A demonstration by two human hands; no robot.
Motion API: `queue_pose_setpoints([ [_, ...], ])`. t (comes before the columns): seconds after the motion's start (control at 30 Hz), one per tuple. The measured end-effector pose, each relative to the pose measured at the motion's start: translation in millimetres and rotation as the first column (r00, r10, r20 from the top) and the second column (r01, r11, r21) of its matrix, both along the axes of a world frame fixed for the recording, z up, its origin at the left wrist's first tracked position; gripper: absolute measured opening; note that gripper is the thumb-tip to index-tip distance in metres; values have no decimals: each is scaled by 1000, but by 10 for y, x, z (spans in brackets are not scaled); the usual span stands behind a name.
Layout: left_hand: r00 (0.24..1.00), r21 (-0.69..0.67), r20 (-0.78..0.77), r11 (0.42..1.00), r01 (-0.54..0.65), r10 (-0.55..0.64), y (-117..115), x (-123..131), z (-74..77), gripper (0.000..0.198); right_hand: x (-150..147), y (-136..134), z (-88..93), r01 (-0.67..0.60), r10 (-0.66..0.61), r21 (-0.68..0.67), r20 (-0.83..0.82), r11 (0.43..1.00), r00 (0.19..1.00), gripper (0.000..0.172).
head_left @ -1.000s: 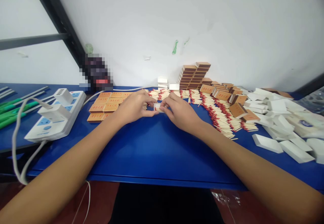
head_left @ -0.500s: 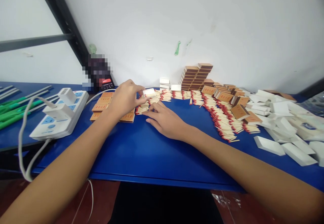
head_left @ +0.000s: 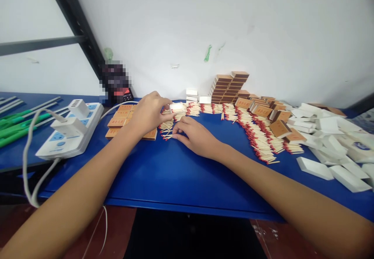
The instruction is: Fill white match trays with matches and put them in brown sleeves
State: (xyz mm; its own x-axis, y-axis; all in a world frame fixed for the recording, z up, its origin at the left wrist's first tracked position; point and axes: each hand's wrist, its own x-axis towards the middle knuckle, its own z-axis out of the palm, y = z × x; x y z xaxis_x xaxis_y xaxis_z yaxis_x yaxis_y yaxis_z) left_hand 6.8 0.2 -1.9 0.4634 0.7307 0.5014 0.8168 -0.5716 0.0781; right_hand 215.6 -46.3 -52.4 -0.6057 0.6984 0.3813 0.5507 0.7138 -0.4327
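Observation:
My left hand (head_left: 149, 113) pinches a small white matchbox tray (head_left: 177, 107) just above a row of red-tipped matches (head_left: 167, 128). My right hand (head_left: 195, 136) rests on the blue table (head_left: 175, 173) with fingers curled over the loose matches at the near end of that row, gathering some. Flat orange matchboxes (head_left: 119, 117) lie in rows under and left of my left wrist. A long band of matches (head_left: 257, 134) runs to the right.
Stacked orange matchbox sleeves (head_left: 230, 85) stand against the wall. White inner trays (head_left: 327, 134) pile up at the right. A white power strip (head_left: 73, 128) with plugs and cable sits at left, with green-handled tools (head_left: 17, 124) beyond it.
My hands separated from the shared tray. The left hand carried the tray up and left over the matches. The right hand dropped to the table and curled onto the loose matches.

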Motion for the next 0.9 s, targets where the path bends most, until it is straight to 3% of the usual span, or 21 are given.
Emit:
queue_pose_setpoints([
  [0.3,998,-17,-2,998,60,-60,10,6,-31,21,108,-40,46,38,-36,-19,101,999,994,10],
  [0.67,998,-15,14,998,58,-58,15,5,-36,24,-14,-17,9,15,-15,-6,4,1000,1000,9],
  [0.9,996,-36,13,996,87,-86,0,25,-31,24,-28,-43,37,12,-14,20,129,1000,991,12],
])
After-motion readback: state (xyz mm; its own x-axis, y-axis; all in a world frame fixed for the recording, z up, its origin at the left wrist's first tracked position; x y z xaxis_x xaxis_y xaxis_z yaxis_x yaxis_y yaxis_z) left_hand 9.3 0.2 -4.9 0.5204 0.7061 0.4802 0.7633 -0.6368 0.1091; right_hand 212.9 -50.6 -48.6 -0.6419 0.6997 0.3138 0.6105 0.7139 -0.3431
